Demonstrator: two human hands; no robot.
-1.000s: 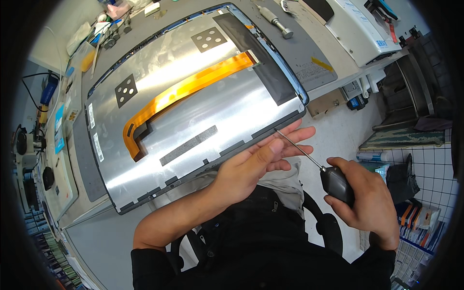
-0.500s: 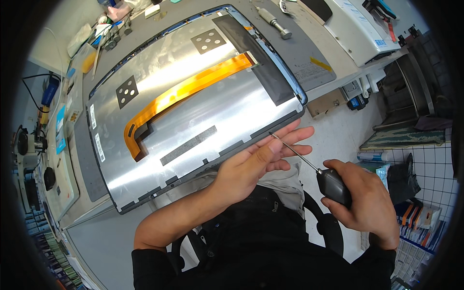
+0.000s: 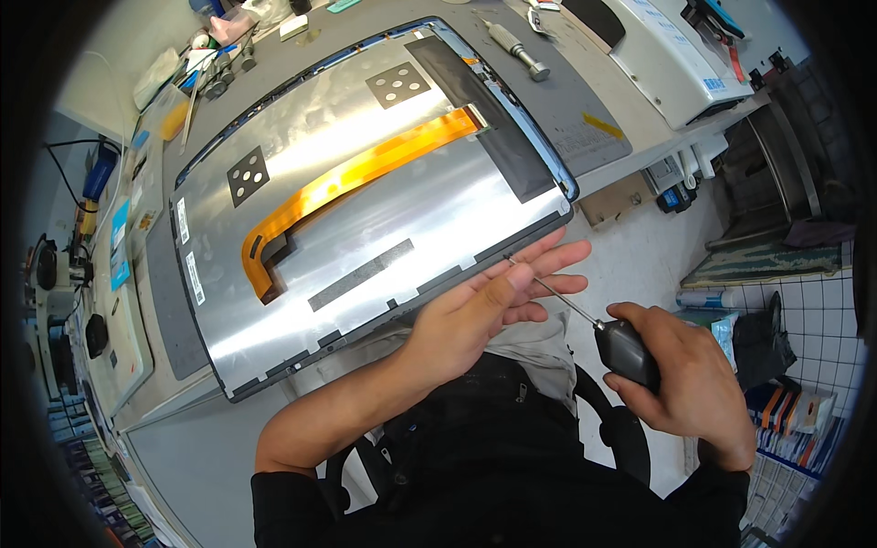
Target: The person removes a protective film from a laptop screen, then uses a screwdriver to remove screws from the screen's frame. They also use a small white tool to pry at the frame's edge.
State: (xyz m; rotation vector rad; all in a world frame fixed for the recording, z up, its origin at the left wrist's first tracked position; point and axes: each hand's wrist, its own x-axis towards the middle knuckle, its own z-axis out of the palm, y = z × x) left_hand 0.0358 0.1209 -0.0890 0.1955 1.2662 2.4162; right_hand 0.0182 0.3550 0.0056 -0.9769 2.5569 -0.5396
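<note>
A large flat display panel [image 3: 365, 237] lies tilted on the bench, its silvery metal back facing up and its near edge overhanging. Across that back bends an orange ribbon cable [image 3: 356, 173]. My left hand [image 3: 466, 315] is at the near right edge of the panel, palm up, fingers stretched apart and thumb beside the tool tip. In my right hand [image 3: 685, 374] is the black handle of a thin-shafted screwdriver [image 3: 628, 356]. Its shaft points up and left, and the tip meets the panel's dark edge strip near my left thumb. Whether the tip presses in I cannot tell.
A grey mat [image 3: 585, 128] lies under the panel. On it, beyond the panel, rests a metal-handled tool [image 3: 519, 50]. At the far right stands a white machine [image 3: 671, 68]. Small tools and bottles [image 3: 219, 82] crowd the far left. A chair armrest [image 3: 626, 438] is beside me.
The panel has shifted slightly down and to the right in view, mainly at its far side. Both hands and the screwdriver keep nearly the same place, with the screwdriver handle slightly further left.
</note>
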